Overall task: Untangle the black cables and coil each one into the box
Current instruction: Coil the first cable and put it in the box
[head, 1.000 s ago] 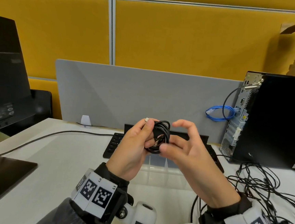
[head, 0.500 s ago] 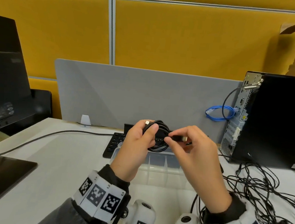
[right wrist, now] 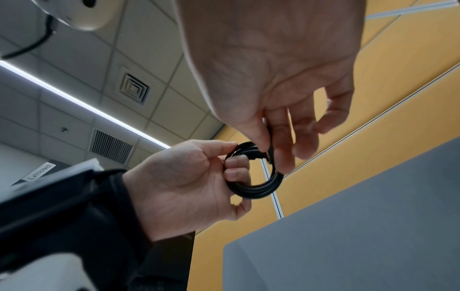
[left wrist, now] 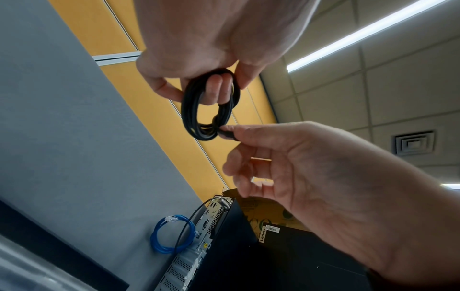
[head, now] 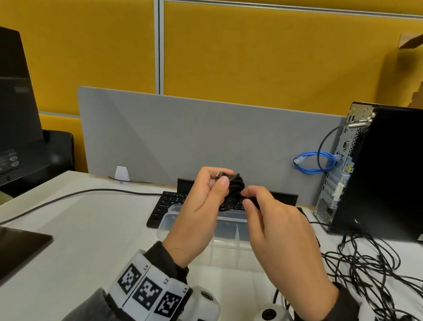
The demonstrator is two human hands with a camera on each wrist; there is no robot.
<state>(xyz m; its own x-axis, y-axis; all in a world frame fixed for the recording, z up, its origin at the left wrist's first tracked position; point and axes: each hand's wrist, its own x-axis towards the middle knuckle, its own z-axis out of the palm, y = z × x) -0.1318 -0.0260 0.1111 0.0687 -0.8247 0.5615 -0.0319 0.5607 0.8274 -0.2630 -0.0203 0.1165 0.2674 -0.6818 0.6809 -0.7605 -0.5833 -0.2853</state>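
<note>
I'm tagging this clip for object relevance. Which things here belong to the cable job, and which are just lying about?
Part of the job:
- coiled black cable, gripped by the left hand
- its end plug, pinched by the right hand
- clear plastic box
- tangled black cables

Lying about:
- keyboard
- blue cable
- computer tower
- monitor

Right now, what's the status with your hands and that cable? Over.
Left hand holds coiled black cable, fingers through the loop. Right hand pinches its plug end. Clear box waits below. Tangled cables remain on desk at right.
</note>
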